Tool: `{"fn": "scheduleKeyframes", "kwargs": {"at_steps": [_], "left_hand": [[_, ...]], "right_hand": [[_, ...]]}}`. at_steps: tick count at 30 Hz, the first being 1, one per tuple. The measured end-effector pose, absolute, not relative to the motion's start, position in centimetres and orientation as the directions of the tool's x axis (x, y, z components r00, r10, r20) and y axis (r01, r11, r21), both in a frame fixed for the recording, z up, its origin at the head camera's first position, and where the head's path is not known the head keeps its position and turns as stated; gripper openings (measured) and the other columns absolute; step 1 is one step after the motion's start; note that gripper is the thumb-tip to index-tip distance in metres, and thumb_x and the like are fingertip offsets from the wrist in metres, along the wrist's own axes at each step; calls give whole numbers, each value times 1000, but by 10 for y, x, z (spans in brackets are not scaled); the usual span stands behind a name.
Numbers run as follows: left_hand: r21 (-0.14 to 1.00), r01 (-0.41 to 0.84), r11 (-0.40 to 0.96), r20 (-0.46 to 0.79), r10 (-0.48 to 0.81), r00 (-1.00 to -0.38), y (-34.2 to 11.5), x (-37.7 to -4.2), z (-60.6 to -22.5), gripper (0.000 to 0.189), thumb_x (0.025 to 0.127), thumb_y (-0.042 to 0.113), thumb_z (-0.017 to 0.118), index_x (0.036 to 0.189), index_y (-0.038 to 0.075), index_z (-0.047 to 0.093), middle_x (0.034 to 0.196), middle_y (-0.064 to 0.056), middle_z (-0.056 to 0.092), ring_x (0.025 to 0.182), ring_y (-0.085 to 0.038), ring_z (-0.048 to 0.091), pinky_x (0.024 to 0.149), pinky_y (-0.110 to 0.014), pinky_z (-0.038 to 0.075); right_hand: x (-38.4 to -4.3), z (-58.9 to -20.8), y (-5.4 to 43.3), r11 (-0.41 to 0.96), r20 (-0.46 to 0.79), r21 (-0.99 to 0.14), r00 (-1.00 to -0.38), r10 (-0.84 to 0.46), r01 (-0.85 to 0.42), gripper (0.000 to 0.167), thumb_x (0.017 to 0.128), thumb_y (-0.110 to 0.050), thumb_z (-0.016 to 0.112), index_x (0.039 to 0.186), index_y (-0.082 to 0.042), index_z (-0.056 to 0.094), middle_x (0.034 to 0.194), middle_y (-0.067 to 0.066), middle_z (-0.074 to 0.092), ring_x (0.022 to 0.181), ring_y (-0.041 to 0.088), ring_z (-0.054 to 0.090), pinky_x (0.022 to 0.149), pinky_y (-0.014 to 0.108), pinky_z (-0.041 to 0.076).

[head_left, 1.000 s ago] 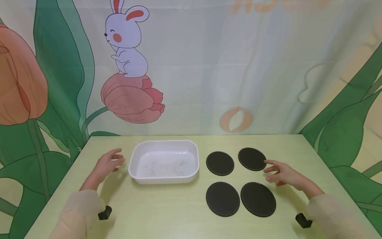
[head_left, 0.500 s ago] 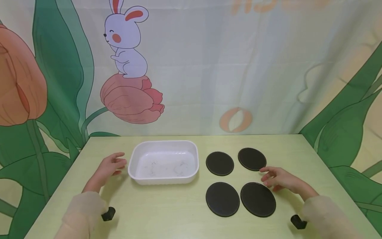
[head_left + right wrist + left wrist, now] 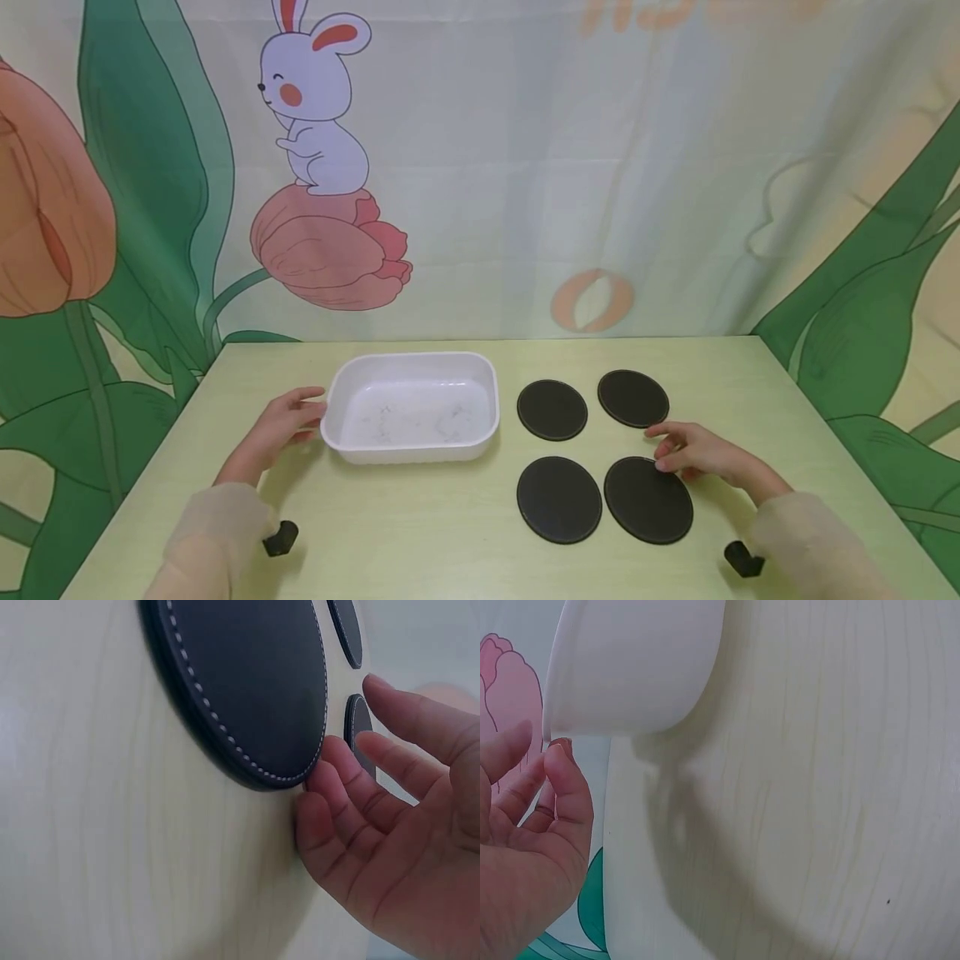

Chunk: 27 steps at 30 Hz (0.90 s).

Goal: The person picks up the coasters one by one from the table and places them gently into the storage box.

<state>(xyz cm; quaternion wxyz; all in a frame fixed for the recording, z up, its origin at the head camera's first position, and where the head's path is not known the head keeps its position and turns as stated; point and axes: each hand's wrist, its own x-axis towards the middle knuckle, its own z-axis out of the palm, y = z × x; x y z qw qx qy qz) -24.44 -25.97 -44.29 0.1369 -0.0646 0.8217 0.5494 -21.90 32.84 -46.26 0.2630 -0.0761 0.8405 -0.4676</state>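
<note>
My left hand (image 3: 279,427) is at the left end of a white rectangular tray (image 3: 411,455), its loosely bent fingertips at the rim. In the left wrist view those fingertips (image 3: 564,769) meet the tray's corner edge, with the thumb apart from it. On the right, my right hand (image 3: 708,457) is beside the near right round black coaster (image 3: 648,502), fingers loosely bent. The right wrist view shows the fingertips (image 3: 315,817) at that coaster's white-stitched edge, the thumb raised away; the coaster lies flat.
Other black coasters lie flat on the pale table (image 3: 420,533): one near left (image 3: 559,500), one far left (image 3: 552,410), one far right (image 3: 633,398). A printed curtain (image 3: 480,167) hangs behind the table's far edge.
My left hand has moved right to the tray's rim. My right hand has come nearer and slightly left, from the far right coaster to the near right one.
</note>
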Motion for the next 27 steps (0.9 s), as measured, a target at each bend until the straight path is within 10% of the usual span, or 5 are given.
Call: {"fn": "scheduleKeyframes", "kwargs": {"at_steps": [27], "left_hand": [[908, -247, 338, -288, 77, -955, -256, -244, -447, 49, 90, 17, 49, 133, 1, 31, 111, -19, 48, 77, -9, 53, 72, -24, 48]], "right_hand": [[-221, -467, 311, 652, -294, -754, -853, -432, -71, 29, 68, 3, 66, 92, 6, 51, 70, 3, 42, 58, 12, 39, 48, 21, 34]]}}
